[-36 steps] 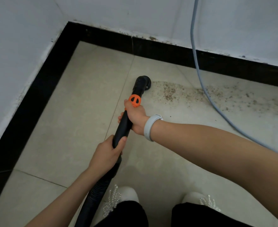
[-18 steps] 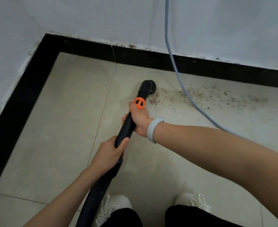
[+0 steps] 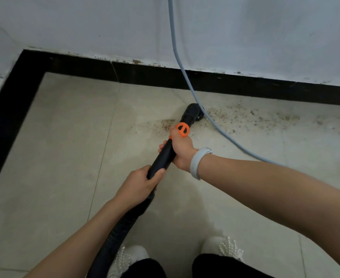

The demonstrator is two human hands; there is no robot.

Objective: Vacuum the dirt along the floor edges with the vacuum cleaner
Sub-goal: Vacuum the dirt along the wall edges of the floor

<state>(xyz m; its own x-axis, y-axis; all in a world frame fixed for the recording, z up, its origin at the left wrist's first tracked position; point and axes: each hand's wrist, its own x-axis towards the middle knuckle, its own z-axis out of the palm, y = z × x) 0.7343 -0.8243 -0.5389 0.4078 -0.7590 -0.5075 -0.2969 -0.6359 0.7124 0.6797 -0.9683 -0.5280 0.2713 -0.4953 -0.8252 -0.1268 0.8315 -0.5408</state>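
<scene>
Rightward along the black skirting is where the nozzle (image 3: 192,114) has travelled since a second ago, and it now sits at centre frame, touching the grey cable (image 3: 187,77) that hangs down the wall. My right hand (image 3: 180,149) wraps the black wand (image 3: 163,157) just below the orange collar (image 3: 182,129); my left hand (image 3: 137,185) curls round its lower end above the ribbed hose (image 3: 121,227). Dirt (image 3: 251,116) speckles the tiles to the right, with a small patch (image 3: 166,123) left of the nozzle, so I judge most of this edge remains.

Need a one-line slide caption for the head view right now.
Both hands, left and right, grip the vacuum wand, nozzle at the dirt.
</scene>
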